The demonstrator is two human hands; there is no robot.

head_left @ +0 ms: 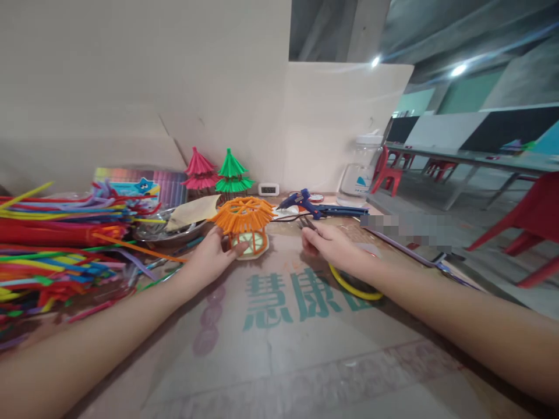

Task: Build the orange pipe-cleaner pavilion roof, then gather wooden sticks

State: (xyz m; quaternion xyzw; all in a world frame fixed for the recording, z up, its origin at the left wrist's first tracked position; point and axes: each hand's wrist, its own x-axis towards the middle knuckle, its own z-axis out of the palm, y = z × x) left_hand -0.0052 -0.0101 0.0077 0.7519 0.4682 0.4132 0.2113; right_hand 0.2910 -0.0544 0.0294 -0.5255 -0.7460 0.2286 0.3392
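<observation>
My left hand point(213, 253) grips the side of a small pavilion model point(247, 218). Its layered orange roof looks made of fuzzy craft stems, above thin orange posts and a pale round floor. The model stands upright on the printed board, thumb near its base. To its right, my right hand point(321, 237) is closed around a small tool point(307, 223) with two dark metal tips, its handle hidden in my fingers. The tips point away from me, towards a blue glue gun point(303, 201) lying just beyond. A yellow curved band point(356, 286) lies partly hidden under my right forearm.
Bundles of coloured craft stems point(65, 250) cover the left side, beside a metal bowl point(152, 230). Behind stand a pink tree-like model point(201, 170), a green one point(233, 171), a marker set point(144, 183), a small digital clock point(268, 190) and a clear bottle point(360, 169).
</observation>
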